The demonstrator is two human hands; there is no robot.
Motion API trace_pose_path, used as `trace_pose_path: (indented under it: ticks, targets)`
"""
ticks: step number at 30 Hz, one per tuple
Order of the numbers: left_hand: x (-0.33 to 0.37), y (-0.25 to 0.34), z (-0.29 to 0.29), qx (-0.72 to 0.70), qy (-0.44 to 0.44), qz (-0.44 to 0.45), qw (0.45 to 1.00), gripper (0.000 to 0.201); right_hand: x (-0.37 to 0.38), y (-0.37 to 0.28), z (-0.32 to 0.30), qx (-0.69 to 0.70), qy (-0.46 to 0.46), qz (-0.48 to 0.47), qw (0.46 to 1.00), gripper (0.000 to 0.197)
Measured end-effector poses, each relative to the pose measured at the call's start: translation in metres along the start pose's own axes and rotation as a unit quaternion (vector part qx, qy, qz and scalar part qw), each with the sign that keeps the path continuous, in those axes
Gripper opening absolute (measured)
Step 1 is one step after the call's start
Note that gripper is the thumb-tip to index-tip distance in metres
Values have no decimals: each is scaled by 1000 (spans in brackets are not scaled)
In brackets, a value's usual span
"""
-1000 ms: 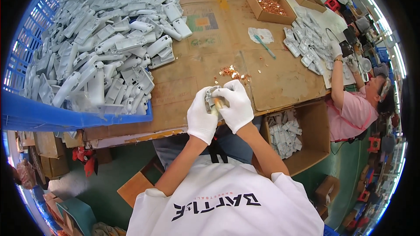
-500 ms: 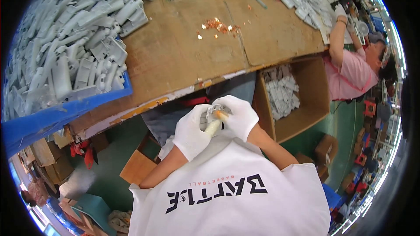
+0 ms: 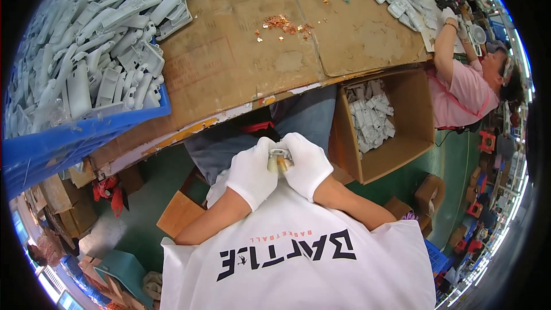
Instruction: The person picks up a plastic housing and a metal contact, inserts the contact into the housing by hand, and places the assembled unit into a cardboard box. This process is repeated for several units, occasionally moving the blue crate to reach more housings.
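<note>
- Fingers of the gloved left hand (image 3: 252, 173) and right hand (image 3: 307, 166) both pinch one grey part (image 3: 279, 152), at the near side of the desk (image 3: 212, 74); mostly covered.
- Far, on the desk: loose copper-coloured bits (image 3: 281, 23).
- Left: blue crate (image 3: 115, 118), heaped with pale housings (image 3: 80, 89).
- Right: cardboard box (image 3: 416, 120), partly filled with light-coloured pieces (image 3: 370, 116).
- Progress (judged): held part looks mid-handling; crate stock plentiful; cannot tell whether boxed pieces are finished.

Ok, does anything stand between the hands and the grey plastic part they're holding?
Nothing visible does, apart from the white gloves: the left hand and right hand both hold the grey plastic part between them.
</note>
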State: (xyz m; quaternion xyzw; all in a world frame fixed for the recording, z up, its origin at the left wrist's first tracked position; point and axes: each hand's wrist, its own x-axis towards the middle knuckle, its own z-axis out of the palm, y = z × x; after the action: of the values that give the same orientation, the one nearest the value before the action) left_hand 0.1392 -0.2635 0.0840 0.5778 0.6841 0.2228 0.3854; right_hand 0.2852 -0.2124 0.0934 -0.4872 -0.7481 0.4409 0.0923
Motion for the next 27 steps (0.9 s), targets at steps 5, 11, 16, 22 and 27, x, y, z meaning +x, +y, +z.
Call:
trace_pose_path:
  ticks: [5,11,16,22,27]
  targets:
    - [-2,2,-7,27,-20,17,999,13,-2,3,-1,-30,-50,8,998,25]
    - [3,-7,-2,-4,-11,32,999,11,-7,-12,-8,-24,-96,5,995,23]
    - [-4,-8,5,6,-3,0,1000,13,0,-16,-2,-98,-181,59,977,38]
    - [4,-11,2,-53,41,-61,996,7,7,-13,7,-63,-120,58,989,52]
    - [15,-24,-4,-197,-43,-125,971,23,4,15,5,-72,16,-90,993,48]
